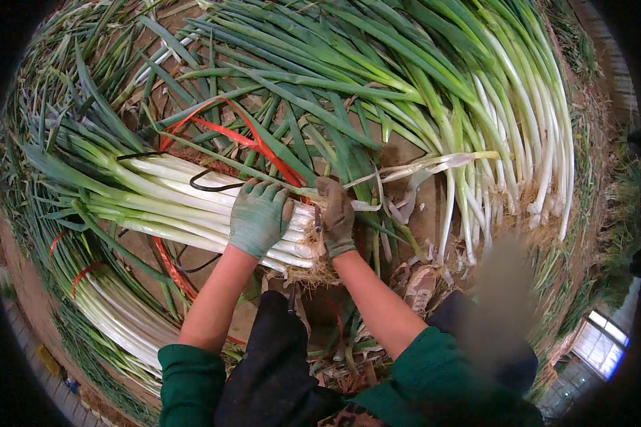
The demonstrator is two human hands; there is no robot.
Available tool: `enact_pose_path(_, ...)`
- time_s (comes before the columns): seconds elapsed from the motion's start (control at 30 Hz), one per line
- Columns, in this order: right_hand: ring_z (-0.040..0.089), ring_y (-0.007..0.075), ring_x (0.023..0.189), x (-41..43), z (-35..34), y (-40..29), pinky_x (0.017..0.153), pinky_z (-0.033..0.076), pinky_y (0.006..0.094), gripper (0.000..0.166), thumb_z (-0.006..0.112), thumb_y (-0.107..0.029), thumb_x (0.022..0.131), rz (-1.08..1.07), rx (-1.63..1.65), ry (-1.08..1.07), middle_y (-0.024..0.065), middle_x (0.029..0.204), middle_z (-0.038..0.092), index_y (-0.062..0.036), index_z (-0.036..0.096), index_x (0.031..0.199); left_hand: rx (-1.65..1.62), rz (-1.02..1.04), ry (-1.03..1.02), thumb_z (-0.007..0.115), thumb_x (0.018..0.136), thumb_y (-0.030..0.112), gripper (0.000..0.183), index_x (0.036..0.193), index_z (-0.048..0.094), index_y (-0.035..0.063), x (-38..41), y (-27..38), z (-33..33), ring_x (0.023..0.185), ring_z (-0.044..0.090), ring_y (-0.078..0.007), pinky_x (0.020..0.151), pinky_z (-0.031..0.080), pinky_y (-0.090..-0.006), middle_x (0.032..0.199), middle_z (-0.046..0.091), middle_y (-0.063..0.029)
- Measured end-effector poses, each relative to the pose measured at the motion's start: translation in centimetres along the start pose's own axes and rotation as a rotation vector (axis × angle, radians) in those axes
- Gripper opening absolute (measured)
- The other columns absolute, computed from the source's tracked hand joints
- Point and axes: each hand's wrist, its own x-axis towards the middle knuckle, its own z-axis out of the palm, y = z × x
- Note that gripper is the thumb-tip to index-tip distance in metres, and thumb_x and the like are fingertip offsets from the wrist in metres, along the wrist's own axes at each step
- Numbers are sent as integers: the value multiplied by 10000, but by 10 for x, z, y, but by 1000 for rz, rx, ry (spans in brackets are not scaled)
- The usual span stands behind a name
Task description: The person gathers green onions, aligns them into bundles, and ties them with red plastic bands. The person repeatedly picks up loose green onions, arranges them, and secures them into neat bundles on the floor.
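Observation:
A thick bundle of long green onions lies before me, its white stalks and roots towards the right. My left hand, in a green-coated glove, presses over the stalks near the root end and grips them. At the cut end of the roots is my right hand, in a soiled brown glove with curled fingers. A narrow dark piece with a round rivet shows beside those fingers; what it belongs to is hidden. A black cord or hook curves over the stalks, and red plastic strapping loops behind.
Loose green onions spread across the back and right, roots towards me. At lower left lies another bundle with a red band. A shoe stands right of my arms. Leaf scraps cover the ground, and a blurred shape blocks part of the lower right.

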Motion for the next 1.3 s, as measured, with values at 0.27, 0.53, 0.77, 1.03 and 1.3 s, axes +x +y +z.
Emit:
enact_pose_path(0.27, 534, 306, 1095, -34, -37, -32, 972, 399, 379, 425, 394, -318, 944, 109, -86, -79, 183, 1169, 550, -19, 484, 1232, -118, -69, 3, 541, 798, 173, 234, 979, 657, 82, -5, 17, -5, 995, 571, -270, 996, 366, -431, 1019, 643, -82)
enact_pose_path(0.53, 515, 372, 1035, -25, -5, -37, 909, 409, 444, 315, 474, -275, 929, 50, -112, 41, 204, 1095, 540, -20, 535, 1103, -105, 2, 8, 530, 789, 199, 228, 930, 636, 54, -3, 13, 7, 928, 562, -323, 955, 381, -468, 930, 614, -127)
enact_pose_path(0.77, 514, 346, 1082, 11, -140, -67, 935, 417, 422, 448, 669, -178, 767, -228, -575, 97, 172, 1125, 554, -44, 513, 1165, -42, -35, -5, 495, 816, 199, 223, 921, 633, 58, -5, 18, -1, 932, 560, -312, 953, 379, -450, 940, 616, -123)
enact_pose_path(1.03, 411, 355, 1233, 30, -266, -66, 1038, 342, 413, 916, 721, -439, 746, 60, -1327, 30, 213, 1335, 426, 32, 273, 1391, -22, -13, 30, 520, 806, 144, 168, 877, 637, 46, -6, 19, -2, 907, 558, -327, 906, 398, -432, 896, 620, -131)
enact_pose_path(1.3, 548, 320, 1152, 21, -254, -24, 943, 451, 417, 855, 646, -347, 786, 840, -1115, -100, 249, 1243, 538, 9, 212, 1431, -6, -45, 32, 520, 820, 160, 184, 900, 647, 53, -9, 20, -1, 942, 554, -320, 927, 396, -432, 914, 622, -120)
